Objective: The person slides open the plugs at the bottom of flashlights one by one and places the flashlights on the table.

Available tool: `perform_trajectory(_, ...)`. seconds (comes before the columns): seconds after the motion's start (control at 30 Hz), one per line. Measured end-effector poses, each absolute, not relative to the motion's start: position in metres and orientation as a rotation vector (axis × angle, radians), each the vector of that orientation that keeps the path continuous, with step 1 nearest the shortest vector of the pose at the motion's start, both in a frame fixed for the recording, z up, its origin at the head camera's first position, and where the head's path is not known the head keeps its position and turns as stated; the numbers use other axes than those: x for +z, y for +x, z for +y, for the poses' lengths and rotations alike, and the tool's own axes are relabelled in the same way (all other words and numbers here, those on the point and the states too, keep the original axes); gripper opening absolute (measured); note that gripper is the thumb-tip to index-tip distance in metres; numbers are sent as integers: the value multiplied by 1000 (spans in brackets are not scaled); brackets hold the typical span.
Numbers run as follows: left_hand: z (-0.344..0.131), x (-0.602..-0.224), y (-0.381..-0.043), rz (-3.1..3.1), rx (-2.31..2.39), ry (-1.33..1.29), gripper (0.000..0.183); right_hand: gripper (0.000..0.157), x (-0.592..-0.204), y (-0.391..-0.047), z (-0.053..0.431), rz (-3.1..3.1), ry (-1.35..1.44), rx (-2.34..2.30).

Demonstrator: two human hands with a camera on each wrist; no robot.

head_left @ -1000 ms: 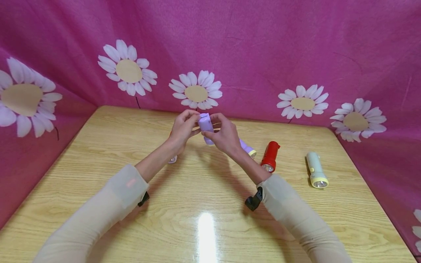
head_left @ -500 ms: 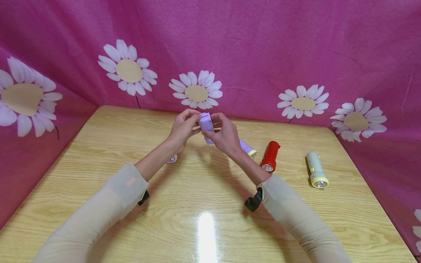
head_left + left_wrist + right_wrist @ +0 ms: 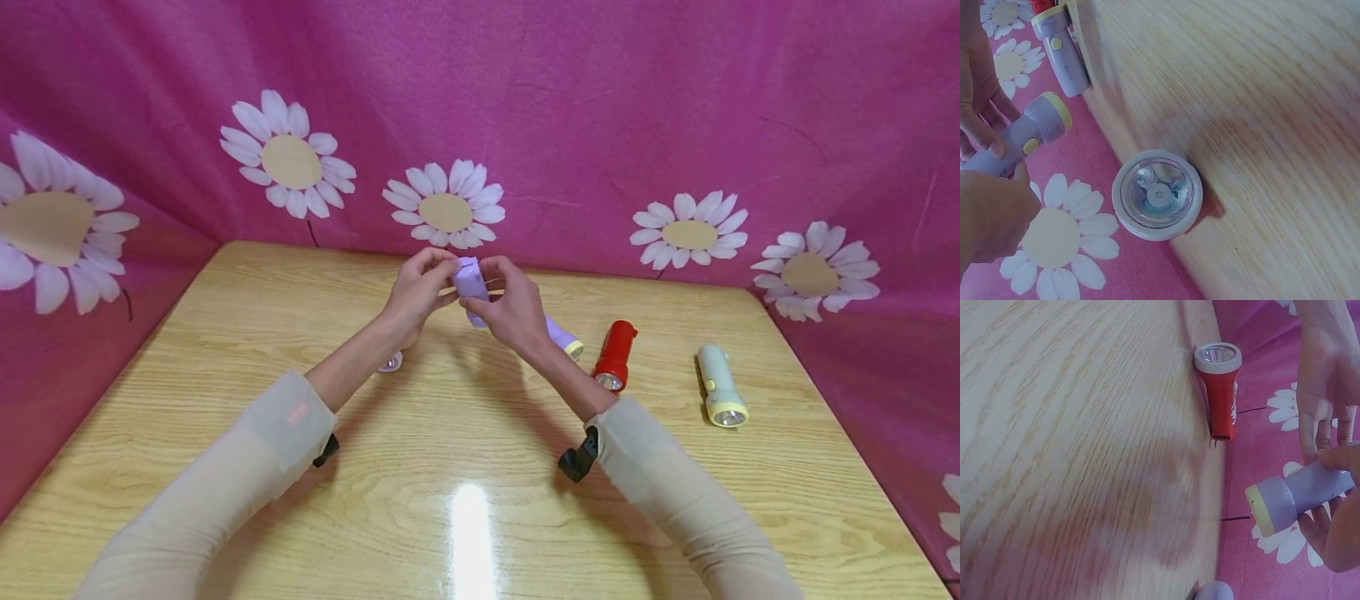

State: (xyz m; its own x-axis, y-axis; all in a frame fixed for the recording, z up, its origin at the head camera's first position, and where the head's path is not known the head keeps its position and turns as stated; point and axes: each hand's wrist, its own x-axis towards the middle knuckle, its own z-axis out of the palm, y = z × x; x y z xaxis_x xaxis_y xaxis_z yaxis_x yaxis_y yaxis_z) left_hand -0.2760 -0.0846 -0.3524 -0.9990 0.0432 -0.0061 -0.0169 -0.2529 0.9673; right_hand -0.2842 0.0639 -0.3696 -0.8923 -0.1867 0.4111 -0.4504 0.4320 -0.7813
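Note:
A purple flashlight (image 3: 471,283) with a yellow rim is held above the far part of the table, between both hands. In the left wrist view its yellow button (image 3: 1030,147) shows on the side. My left hand (image 3: 417,293) pinches the tail end between thumb and fingers. On the other side, my right hand (image 3: 516,307) grips the body, thumb in front and fingers behind. In the head view the lamp end points down and the tail up. Whether the tail cap is loose cannot be made out.
A second purple flashlight (image 3: 564,337) lies partly behind my right wrist. Farther right are a red flashlight (image 3: 615,357) and a pale green flashlight (image 3: 722,387). Under my left wrist lies a red flashlight with a white rim (image 3: 1219,394). Pink flowered cloth (image 3: 562,125) hangs behind the table.

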Motion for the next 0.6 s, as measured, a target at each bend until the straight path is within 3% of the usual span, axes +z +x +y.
perform_trajectory(0.6, -85, -353, -278, 1818, 2465, 40, 8, 43, -368, -284, 64, -2454, 553, 1398)
